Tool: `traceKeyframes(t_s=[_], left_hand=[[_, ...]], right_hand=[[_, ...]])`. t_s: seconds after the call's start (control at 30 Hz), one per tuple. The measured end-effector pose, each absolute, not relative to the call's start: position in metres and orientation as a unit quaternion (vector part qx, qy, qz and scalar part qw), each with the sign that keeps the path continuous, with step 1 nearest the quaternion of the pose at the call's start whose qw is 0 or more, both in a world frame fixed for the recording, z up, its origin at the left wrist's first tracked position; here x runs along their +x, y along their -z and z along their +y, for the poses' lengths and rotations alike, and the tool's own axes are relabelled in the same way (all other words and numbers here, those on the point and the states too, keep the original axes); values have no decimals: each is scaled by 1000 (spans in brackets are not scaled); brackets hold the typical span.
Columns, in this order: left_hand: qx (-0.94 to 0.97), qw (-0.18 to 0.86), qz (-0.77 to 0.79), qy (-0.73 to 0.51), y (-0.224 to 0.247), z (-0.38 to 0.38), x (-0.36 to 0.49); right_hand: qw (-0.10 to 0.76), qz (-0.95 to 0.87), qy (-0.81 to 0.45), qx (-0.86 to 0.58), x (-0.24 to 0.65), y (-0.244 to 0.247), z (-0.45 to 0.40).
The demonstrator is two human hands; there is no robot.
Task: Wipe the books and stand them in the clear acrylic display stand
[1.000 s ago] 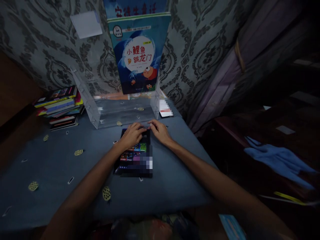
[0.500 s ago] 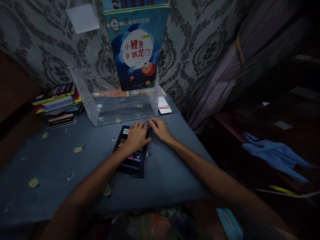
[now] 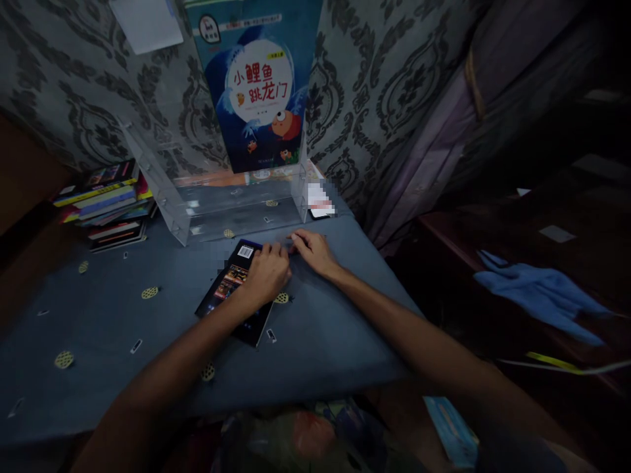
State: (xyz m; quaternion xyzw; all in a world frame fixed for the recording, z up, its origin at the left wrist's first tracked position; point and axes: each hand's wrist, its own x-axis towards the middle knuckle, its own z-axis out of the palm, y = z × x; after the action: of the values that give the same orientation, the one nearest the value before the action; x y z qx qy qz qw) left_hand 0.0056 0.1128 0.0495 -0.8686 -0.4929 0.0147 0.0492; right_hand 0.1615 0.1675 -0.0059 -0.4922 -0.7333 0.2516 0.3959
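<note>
A dark book (image 3: 231, 284) lies flat on the cloth with its barcode side up, turned at a slant. Over its upper right edge my left hand (image 3: 267, 272) is curled, closed on that edge; the fingertips are partly hidden. My right hand (image 3: 315, 253) rests on the cloth just right of the left one, fingers loosely bent, the thumb and forefinger reaching toward the left fingertips. Nothing shows in it. Behind both hands stands a clear acrylic rack (image 3: 236, 220), with a blue picture book (image 3: 261, 89) with orange fish upright in it.
Several books are stacked in a pile (image 3: 106, 197) at the left of the rack. A white card (image 3: 320, 199) lies by the rack's right side. The blue-grey tablecloth (image 3: 172, 355) ends at the right near a blue cloth (image 3: 537, 295) on a dark surface.
The dark book has turned clockwise, its lower end swinging left. My left fingers have curled more at its edge. The right hand has barely moved; the view has shifted slightly.
</note>
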Motion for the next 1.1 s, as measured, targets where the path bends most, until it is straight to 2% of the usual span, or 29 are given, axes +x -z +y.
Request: traceKeyframes(t_s=[0.53, 0.77, 1.0, 1.1], left_hand=[[-868, 37, -495, 0, -53, 116, 0], [-872, 41, -488, 5, -52, 114, 0], [-933, -119, -339, -20, -53, 99, -76], [-939, -143, -311, -39, -50, 80, -107]], right_hand=[[458, -708, -269, -465, 163, 0, 160], [355, -788, -206, -460, 160, -5, 154], [337, -798, -179, -466, 161, -5, 152], [336, -805, -182, -454, 160, -4, 152]])
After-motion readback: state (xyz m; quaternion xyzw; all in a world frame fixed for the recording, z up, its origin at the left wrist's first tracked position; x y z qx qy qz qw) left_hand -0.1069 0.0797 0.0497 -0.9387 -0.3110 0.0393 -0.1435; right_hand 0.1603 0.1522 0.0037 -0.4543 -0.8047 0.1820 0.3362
